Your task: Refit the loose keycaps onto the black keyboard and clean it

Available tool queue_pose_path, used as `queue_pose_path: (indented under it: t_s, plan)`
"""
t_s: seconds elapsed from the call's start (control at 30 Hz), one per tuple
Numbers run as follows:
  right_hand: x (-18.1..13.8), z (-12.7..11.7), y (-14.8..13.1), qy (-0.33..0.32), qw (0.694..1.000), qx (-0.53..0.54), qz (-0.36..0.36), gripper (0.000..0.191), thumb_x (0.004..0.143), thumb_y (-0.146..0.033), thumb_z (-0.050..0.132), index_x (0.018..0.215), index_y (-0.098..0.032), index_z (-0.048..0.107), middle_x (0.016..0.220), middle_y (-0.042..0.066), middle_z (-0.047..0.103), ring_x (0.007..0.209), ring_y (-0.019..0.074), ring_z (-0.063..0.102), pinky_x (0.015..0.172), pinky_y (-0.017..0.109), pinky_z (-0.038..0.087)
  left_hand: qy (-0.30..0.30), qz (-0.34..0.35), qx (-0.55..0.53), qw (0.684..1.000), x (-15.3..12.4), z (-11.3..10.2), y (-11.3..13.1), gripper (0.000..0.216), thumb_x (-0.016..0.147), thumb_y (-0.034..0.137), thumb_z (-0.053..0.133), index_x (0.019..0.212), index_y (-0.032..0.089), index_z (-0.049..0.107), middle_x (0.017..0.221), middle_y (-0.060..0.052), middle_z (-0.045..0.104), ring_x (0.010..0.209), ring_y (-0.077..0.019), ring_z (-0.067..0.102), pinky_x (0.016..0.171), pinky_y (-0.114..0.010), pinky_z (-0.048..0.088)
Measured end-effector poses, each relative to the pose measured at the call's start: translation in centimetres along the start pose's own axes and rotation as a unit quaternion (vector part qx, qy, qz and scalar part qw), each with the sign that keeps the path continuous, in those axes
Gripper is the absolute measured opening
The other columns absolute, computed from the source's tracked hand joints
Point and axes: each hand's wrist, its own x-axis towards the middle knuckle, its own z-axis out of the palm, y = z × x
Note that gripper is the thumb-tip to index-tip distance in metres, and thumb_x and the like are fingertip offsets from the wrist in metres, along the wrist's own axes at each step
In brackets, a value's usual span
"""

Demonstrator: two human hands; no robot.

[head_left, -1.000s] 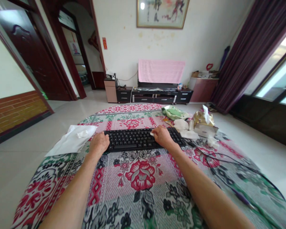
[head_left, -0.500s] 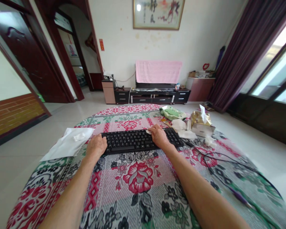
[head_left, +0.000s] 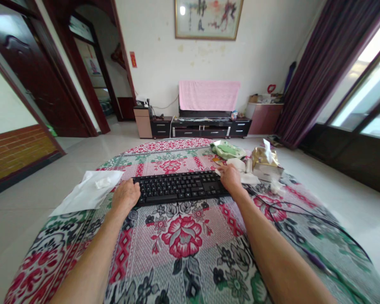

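The left hand (head_left: 126,195) holds the near-left end of the black keyboard (head_left: 180,186), fingers curled; the right hand (head_left: 230,178) wipes its right end, apparently pinching a small tissue; the left part looks not yet wiped

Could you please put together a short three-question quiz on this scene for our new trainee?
1. True or false: the left hand rests at the left end of the black keyboard.
2. Multiple choice: what lies just beyond the right hand? A) a laptop B) white tissues and a tissue box C) a cup
3. Fill in: a black ____ runs across the flowered cloth from the keyboard's right end.

Key:
1. True.
2. B.
3. Cable.
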Motion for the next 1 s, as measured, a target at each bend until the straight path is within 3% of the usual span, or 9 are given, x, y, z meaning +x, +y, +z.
queue_pose_path:
  t_s: [0.17,0.33,0.43,0.63,0.7,0.87,1.0]
  plan:
    - [0.2,-0.5,0.4,-0.028,0.999,-0.008,0.019,0.037,0.073,-0.01,0.045,0.1,-0.02,0.069,0.105,0.012,0.06,0.092,0.0218,0.058,0.08,0.029,0.04,0.005,0.006,-0.001,1.0,0.1,0.4,-0.3,0.043,0.085,0.031,0.028,0.108,0.007,0.057,0.098,-0.016,0.064,0.092,-0.0247,0.06,0.081,-0.032,0.043]
    - [0.1,-1.9,-0.2,-0.04,0.996,-0.013,0.074,0.029,0.073,-0.019,0.047,0.088,-0.016,0.072,0.095,0.015,0.064,0.087,0.0263,0.06,0.075,0.034,0.043,0.007,0.009,-0.007,1.0,0.1,0.4,-0.4,0.043,0.085,0.031,0.028,0.107,0.008,0.057,0.096,-0.016,0.064,0.092,-0.0254,0.06,0.082,-0.033,0.043]
    - [-0.1,-2.0,-1.2,-0.015,0.999,0.024,0.014,0.03,0.072,-0.015,0.046,0.086,-0.016,0.072,0.092,0.012,0.066,0.087,0.0234,0.059,0.077,0.032,0.043,0.002,0.002,-0.011,1.0,0.1,0.2,-0.3,0.042,0.085,0.032,0.028,0.105,0.008,0.057,0.096,-0.016,0.064,0.092,-0.026,0.06,0.081,-0.034,0.043]
    - [-1.3,-0.6,-3.7,-0.044,0.961,0.13,-0.238,0.029,0.069,-0.009,0.048,0.083,-0.018,0.071,0.083,0.006,0.066,0.08,0.0158,0.059,0.077,0.025,0.042,-0.01,-0.008,-0.013,1.0,0.1,-0.2,0.0,0.041,0.085,0.031,0.028,0.101,0.009,0.059,0.096,-0.016,0.065,0.093,-0.0256,0.06,0.081,-0.033,0.044]
    - [-1.7,-0.5,-4.1,-0.05,0.958,0.124,-0.254,0.027,0.068,-0.009,0.048,0.08,-0.018,0.071,0.081,0.006,0.066,0.077,0.0159,0.058,0.074,0.025,0.043,-0.009,-0.01,-0.015,1.0,0.1,-0.3,0.1,0.042,0.085,0.032,0.028,0.101,0.009,0.059,0.097,-0.016,0.065,0.093,-0.0259,0.06,0.081,-0.034,0.044]
    - [-2.2,-1.3,-4.6,-0.064,0.977,0.073,-0.192,0.023,0.067,-0.013,0.048,0.065,-0.017,0.07,0.071,0.006,0.065,0.067,0.0172,0.058,0.065,0.026,0.042,-0.005,-0.003,-0.01,1.0,0.0,-0.3,0.1,0.041,0.085,0.031,0.029,0.101,0.009,0.059,0.097,-0.016,0.064,0.094,-0.0255,0.059,0.081,-0.033,0.044]
    - [-2.5,-1.2,-5.2,-0.053,0.958,0.125,-0.253,0.027,0.066,-0.009,0.047,0.075,-0.018,0.071,0.078,0.005,0.066,0.075,0.0159,0.059,0.073,0.024,0.042,-0.007,-0.002,-0.008,1.0,0.1,-0.2,0.0,0.04,0.085,0.03,0.03,0.102,0.009,0.059,0.099,-0.015,0.064,0.094,-0.0247,0.059,0.082,-0.032,0.043]
